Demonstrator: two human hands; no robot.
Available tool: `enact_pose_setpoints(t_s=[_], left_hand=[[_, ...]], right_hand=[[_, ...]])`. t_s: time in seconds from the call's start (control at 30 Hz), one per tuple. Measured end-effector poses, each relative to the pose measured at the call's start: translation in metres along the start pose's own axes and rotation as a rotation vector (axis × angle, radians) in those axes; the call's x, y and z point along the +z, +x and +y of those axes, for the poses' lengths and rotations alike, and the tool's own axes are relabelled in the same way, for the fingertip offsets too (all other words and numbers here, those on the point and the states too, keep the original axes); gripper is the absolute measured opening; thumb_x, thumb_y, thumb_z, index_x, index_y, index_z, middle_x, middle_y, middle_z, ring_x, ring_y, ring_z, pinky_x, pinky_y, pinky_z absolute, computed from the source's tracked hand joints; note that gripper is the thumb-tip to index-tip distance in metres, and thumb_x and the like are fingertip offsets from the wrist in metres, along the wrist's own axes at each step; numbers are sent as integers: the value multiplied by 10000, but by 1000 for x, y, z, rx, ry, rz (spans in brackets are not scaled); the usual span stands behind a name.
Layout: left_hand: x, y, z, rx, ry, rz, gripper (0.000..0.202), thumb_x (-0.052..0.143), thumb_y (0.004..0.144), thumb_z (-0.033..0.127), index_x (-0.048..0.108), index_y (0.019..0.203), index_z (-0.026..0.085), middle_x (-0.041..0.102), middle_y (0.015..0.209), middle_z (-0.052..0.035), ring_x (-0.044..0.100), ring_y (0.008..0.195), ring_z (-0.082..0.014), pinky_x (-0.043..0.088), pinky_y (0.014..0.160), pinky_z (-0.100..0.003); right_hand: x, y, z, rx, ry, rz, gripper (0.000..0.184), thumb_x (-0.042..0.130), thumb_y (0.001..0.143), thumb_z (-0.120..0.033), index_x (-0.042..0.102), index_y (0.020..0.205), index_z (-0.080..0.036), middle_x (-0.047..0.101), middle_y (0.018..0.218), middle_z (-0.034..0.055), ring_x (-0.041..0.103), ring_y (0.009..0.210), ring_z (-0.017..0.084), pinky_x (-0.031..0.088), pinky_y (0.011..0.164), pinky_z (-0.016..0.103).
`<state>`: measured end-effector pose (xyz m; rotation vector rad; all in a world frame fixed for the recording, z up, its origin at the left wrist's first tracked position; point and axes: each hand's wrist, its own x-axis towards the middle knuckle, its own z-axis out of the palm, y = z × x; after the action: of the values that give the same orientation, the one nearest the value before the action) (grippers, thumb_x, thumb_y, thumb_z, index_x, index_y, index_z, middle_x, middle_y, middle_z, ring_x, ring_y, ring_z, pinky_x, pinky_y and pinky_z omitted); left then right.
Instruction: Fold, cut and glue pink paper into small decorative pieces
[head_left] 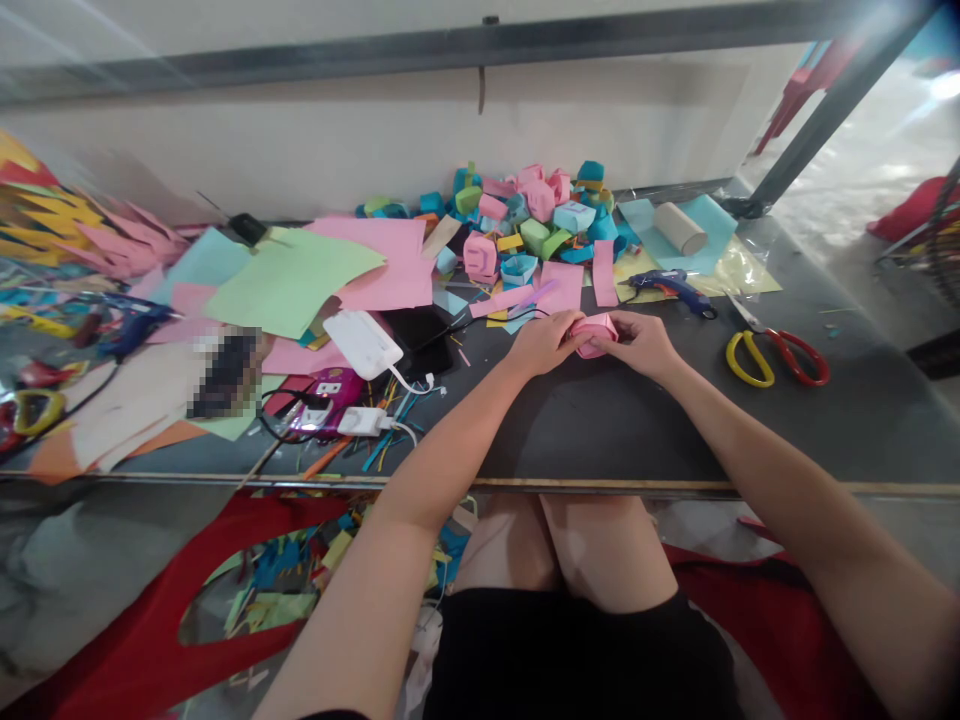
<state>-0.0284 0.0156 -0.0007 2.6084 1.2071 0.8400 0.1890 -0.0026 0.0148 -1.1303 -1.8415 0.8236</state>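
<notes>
A small folded pink paper box (595, 334) is held between both hands, just above the dark tabletop. My left hand (546, 343) grips its left side, fingers closed along the edge. On the other side, my right hand (642, 343) pinches the box with thumb and fingers. The hands hide part of its sides. Beyond them lie pink paper strips (561, 285) and a pile of small folded paper pieces (536, 200) in pink, blue, green and yellow. A blue glue gun (675, 290) rests behind my right hand.
Scissors with yellow and red handles (776, 355) lie at the right. A cardboard tube (679, 229) sits on blue paper. Leftward are a white power bank (364, 343), a purple power strip (330, 400), cables, green paper (292, 275) and another glue gun (139, 325). A metal bar (420, 50) crosses behind.
</notes>
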Motion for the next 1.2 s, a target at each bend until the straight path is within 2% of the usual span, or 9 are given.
enact_pose_setpoints(t_s=[0.13,0.57,0.87,1.07,1.2], left_hand=[[1,-2,-1,33,-10,11,538,384,1030,583,611,1285,168,740,1211,-136,728,1006,-220,545,851,-341],[1,0,0,11,15,11,545,357,1042,583,620,1271,163,749,1210,-138,736,1035,-239,549,844,-351],[1,-1,1,15,16,15,572,330,1040,604,626,1265,169,750,1222,-136,741,975,-218,553,818,-339],[0,0,2,12,20,5,590,318,1037,621,627,1256,169,751,1207,-139,738,981,-229,549,809,-346],[-1,0,2,7,18,20,593,342,1021,655,637,1212,177,761,1115,-129,735,915,-222,543,781,-342]], right_hand=[[0,0,-1,-20,-3,9,442,804,739,-510,785,1010,-162,772,892,71,658,721,195,530,668,335],[0,0,-2,-18,31,2,431,822,720,-484,773,1015,-172,777,892,60,684,748,207,561,694,352],[0,-1,2,-14,53,5,582,846,708,-473,736,1207,-197,787,997,83,733,866,247,610,831,419],[-1,-1,3,-21,-8,25,600,858,711,-507,743,1212,-200,778,948,83,715,839,243,611,792,402],[0,-1,3,-23,-2,26,639,859,707,-513,729,1247,-195,779,981,89,711,836,243,605,798,407]])
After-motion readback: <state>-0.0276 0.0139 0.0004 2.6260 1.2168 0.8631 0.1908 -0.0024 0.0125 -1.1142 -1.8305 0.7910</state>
